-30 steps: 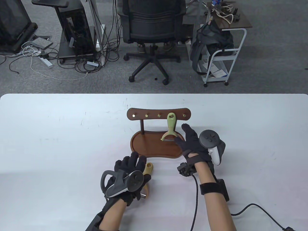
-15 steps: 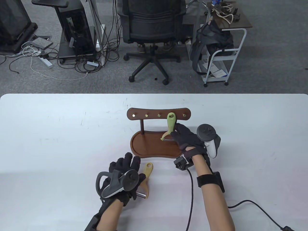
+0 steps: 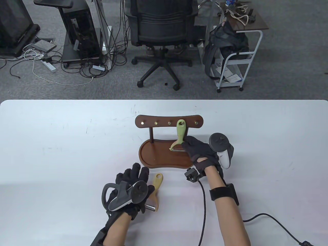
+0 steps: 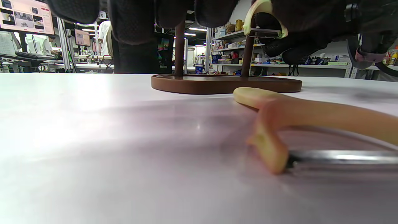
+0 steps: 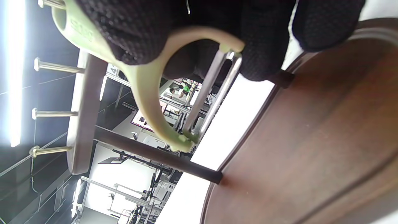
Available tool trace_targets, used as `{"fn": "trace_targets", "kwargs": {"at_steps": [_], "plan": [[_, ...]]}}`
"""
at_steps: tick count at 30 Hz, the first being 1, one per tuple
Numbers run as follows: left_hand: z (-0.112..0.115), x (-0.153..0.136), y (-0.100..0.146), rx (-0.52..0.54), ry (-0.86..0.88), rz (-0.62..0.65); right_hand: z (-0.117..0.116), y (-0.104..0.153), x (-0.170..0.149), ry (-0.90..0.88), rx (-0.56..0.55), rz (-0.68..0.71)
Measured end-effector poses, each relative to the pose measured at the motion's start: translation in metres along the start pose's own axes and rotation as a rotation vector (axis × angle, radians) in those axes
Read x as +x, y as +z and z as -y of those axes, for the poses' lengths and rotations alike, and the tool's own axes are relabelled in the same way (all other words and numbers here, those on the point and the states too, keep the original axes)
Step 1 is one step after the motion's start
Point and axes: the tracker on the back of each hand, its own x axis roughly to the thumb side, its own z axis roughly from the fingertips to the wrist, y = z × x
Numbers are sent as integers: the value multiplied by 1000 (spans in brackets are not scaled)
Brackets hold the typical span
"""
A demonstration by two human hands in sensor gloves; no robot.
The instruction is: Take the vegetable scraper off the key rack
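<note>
**Desk:** Where does the peeler hang, and which hand has it?

**Me:** The green peeler [image 3: 181, 133] hangs by its handle hole on a brass peg [image 3: 182, 123] of the wooden rack [image 3: 146, 120], long axis straight down, blade end over the brown base [image 3: 156, 156]. I have my right hand [image 3: 198, 151] at its lower end, fingers [image 5: 133, 28] pinching the handle neck beside the metal blade [image 5: 211, 93]. The peg points toward me, so I judge the pull comes my way.

**Desk:** Textures? The other hand?

**Me:** Matte plastic, forked head, polished dark wood. My left hand [image 3: 133, 187] rests spread on the table [image 3: 51, 153], beside a yellow peeler [image 3: 155, 189], gripping nothing, and lies farther from the rack.
</note>
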Motion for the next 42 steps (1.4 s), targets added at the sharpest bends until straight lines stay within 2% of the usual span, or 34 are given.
{"fn": "trace_targets", "kwargs": {"at_steps": [9, 20, 29, 42], "plan": [[0, 0, 1, 8, 4, -1, 4, 12, 6, -21, -57, 41], [-1, 0, 3, 18, 12, -2, 12, 38, 11, 35, -21, 78], [-3, 5, 8, 30, 25, 18, 15, 67, 9, 96, -8, 45], [-5, 14, 10, 35, 58, 64, -4, 98, 3, 262, 56, -29]]}}
